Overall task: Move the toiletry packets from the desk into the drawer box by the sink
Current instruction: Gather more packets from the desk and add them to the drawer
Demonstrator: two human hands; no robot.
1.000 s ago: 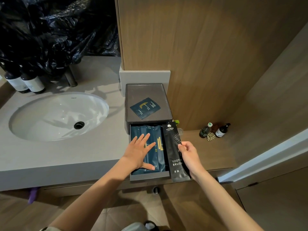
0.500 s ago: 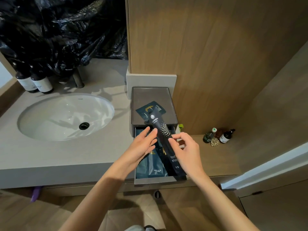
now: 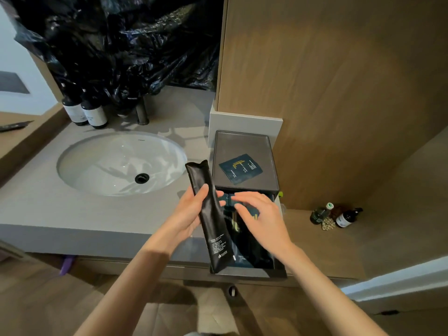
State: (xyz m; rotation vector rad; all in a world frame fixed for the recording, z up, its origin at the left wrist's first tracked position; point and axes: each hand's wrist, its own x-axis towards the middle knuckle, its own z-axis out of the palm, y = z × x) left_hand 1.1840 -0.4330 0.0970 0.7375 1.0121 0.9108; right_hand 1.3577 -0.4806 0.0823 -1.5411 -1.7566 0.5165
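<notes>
While the left hand grips the long black packet tilted above the open drawer's left edge, the right hand, fingers spread and kinda blurry, is over the dark blue packets inside. Another blue sachet lies on top of the drawer box.

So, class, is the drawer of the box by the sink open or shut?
Open: the drawer juts out from the box, and dark blue packets show inside it.

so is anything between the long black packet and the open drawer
Yes. The right hand is spread over the packets already lying in the drawer, covering much of the opening. The left hand holds the long black packet tilted at the drawer's left edge.
</notes>
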